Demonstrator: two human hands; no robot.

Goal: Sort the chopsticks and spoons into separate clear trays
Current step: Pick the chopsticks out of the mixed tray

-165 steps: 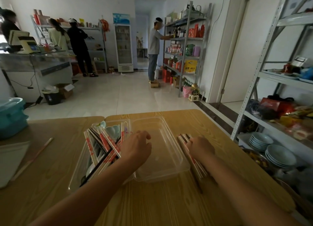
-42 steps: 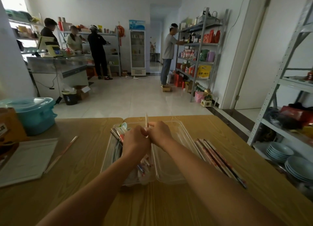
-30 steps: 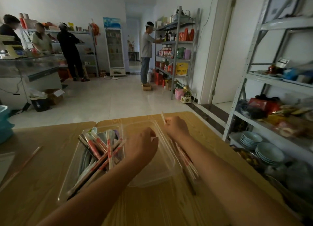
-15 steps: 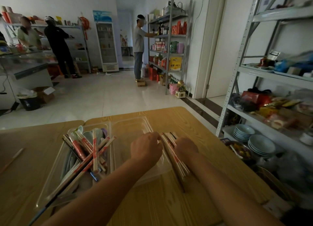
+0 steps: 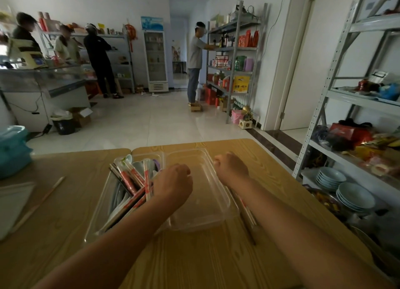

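Note:
Two clear trays stand side by side on the wooden table (image 5: pixel 194 256). The left tray (image 5: pixel 97 219) holds several red-and-white wrapped chopsticks (image 5: pixel 129 180) and pale spoons (image 5: pixel 138 165). The right tray (image 5: pixel 203 215) has nothing in it. My left hand (image 5: pixel 173 184) lies with curled fingers where the two trays meet; what the fingers hold is hidden. My right hand (image 5: pixel 231 169) is a fist just right of the right tray, with nothing showing in it. A pile of wrapped chopsticks (image 5: pixel 246 215) lies on the table under my right forearm.
A single chopstick (image 5: pixel 41 202) and a white sheet (image 5: pixel 13 202) lie at the table's left, behind them a teal container (image 5: pixel 13 152). A metal shelf with stacked plates (image 5: pixel 346 191) stands close on the right. Several people stand by shelves across the room.
My right hand carried a chopstick from the trays to the pile on the right, rested on it, and has now lifted off toward the far side. My left hand stayed at the trays.

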